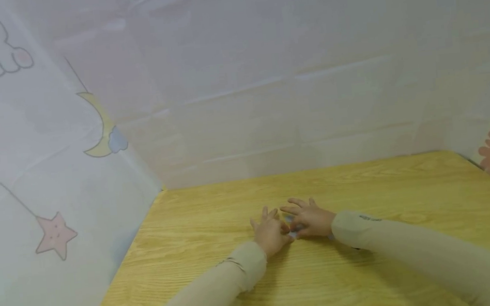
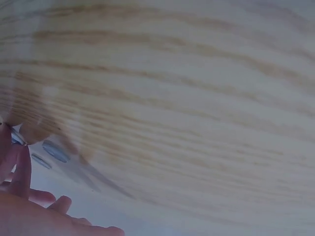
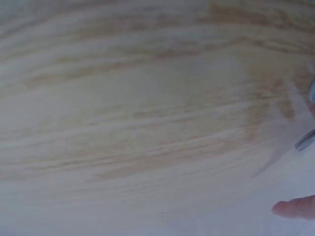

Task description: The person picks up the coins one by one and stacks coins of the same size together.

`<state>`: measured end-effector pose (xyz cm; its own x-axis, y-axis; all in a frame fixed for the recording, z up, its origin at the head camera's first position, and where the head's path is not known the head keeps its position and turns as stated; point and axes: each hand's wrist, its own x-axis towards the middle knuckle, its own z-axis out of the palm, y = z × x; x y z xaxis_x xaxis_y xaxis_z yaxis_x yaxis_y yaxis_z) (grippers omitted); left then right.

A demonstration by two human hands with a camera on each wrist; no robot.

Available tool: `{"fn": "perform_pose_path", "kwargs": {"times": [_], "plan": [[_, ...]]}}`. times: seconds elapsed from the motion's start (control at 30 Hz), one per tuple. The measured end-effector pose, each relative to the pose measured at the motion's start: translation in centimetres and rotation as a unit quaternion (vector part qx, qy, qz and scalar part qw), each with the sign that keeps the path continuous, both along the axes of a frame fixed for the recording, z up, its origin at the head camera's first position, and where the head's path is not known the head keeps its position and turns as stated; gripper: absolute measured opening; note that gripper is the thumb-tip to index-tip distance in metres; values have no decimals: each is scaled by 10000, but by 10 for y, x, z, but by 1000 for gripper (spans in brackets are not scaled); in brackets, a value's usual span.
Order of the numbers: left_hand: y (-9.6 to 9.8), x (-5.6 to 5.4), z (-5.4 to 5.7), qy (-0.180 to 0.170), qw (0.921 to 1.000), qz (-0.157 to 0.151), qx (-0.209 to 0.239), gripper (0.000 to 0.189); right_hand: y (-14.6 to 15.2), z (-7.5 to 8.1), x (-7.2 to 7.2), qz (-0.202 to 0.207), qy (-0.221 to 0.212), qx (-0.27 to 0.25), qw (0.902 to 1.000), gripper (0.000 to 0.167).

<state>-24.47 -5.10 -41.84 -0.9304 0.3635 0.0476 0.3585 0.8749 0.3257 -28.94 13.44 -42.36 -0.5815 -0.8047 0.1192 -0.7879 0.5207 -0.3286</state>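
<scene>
Silvery bit (image 2: 18,137) looks pinched in left hand (image 1: 271,235), well in from the surface's (image 1: 361,181) far edge; go gentle with the right hand (image 1: 314,219) (can't tell its grip).

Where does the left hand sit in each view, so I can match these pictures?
Head: left hand, below centre and slightly right.
Left wrist: lower-left corner, fingers near the left edge.
Right wrist: not identifiable; a fingertip shows at lower right, owner unclear.
Shared landmark: the wood-grained tabletop.
</scene>
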Motion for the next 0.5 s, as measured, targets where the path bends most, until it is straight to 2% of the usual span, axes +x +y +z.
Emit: {"fn": "perform_pose_path", "kwargs": {"times": [0.13, 0.27, 0.4, 0.5], "plan": [[-1, -1, -3, -145, 9997, 80, 167, 24, -5, -2, -1, 1, -240, -1, 9997, 12], [-2, -1, -2, -354, 9987, 215, 284, 26, -7, -1, -2, 54, -260, 135, 9996, 5], [-4, -2, 1, -422, 9981, 329, 306, 27, -7, -1, -3, 30, -299, 150, 9994, 5], [-7, -3, 1, -398, 9984, 291, 273, 29, -7, -1, -3, -7, -359, 86, 9993, 4]]}}
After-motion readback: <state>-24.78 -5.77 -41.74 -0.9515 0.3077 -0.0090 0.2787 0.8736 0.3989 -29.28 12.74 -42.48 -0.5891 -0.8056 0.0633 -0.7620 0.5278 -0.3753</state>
